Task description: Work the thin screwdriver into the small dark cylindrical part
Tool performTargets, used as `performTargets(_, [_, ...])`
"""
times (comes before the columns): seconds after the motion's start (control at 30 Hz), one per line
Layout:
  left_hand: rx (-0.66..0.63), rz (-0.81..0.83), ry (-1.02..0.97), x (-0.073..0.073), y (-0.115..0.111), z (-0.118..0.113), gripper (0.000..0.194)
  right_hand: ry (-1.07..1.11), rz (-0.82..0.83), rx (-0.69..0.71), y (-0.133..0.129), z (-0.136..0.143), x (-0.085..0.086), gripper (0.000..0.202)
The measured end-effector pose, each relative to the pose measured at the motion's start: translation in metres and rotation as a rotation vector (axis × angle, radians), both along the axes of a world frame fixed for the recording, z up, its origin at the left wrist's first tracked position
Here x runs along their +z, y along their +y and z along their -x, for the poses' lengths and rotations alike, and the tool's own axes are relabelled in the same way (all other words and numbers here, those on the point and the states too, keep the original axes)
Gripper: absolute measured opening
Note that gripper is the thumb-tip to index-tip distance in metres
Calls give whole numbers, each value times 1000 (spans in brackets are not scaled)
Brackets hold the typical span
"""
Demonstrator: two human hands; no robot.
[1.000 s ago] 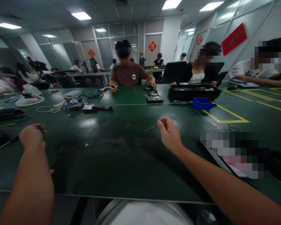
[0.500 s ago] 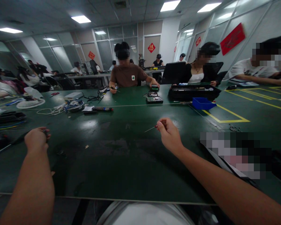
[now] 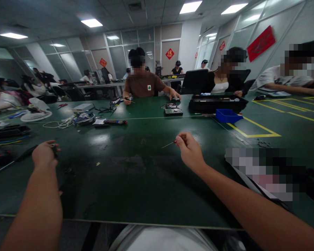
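My right hand is above the green table, fingers closed round the reddish handle of a thin screwdriver. The slim metal shaft points left and slightly down, touching nothing. Further left, my left hand is held over the table with its fingers curled round something small and dark, too hidden to name. Just behind that hand lies a long tool with a black handle and a metal rod. A small pale scrap lies on the table between my hands.
Across the table, a person in a brown shirt has hard drives in front of them. A black tray and a blue bin stand right of these. Cables and a pen-like tool lie left. Papers lie near right.
My left hand has shifted slightly right and its fingers have loosened a little. My right hand and the screwdriver stay nearly still. The opposite person's hand has spread above the drives.
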State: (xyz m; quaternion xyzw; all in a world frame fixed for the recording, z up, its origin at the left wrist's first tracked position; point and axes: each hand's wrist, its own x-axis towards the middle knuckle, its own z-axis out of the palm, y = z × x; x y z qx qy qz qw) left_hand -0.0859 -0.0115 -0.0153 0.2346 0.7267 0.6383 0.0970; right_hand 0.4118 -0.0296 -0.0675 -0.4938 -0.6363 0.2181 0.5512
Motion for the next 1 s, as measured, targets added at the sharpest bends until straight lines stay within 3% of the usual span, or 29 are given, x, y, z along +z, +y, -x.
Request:
performTargets(0.1, [46, -31, -172, -1, 1, 3, 14, -4, 1, 2, 0, 0, 0, 20])
performTargets(0.5, [115, -114, -257, 7, -2, -6, 24, 0, -3, 6, 0, 0, 0, 18])
performTargets(0.9, [112, -107, -166, -4, 3, 12, 21, -3, 1, 15, 0, 0, 0, 19])
performTargets(1.0, [74, -102, -57, -9, 4, 19, 22, -3, 1, 16, 0, 1, 0, 18])
